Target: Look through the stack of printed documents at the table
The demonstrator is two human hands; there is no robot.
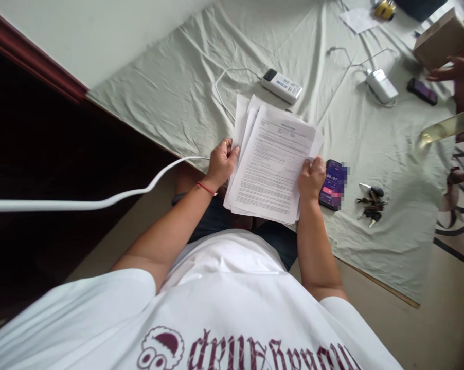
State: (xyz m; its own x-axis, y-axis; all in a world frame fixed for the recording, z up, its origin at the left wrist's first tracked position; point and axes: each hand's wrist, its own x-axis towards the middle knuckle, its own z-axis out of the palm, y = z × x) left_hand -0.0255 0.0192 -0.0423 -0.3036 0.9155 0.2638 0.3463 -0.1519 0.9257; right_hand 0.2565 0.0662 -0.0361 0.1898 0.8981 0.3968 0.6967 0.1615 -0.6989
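In the head view, the person sits at the cloth-covered counter (386, 257) with a stack of papers (274, 164) held up near its edge, the bottom overhanging the lap. The left hand (222, 163) has its fingers closed on the stack's nine o'clock side; the right hand (312, 177) grips the three o'clock side just as snugly. The top page's heading lies toward twelve, and sheets underneath stick out askew toward eleven. From the stack, a white power bank (281, 86) lies just beyond at twelve, a phone (332, 185) near four, and a bunch of keys (372, 204) farther out at four. Someone else's hand (453, 72) is well off past two. I'd judge the step in hand to be steadying or squaring the pages; the next move calls for even pressure from both sides, so nothing slips or creases.
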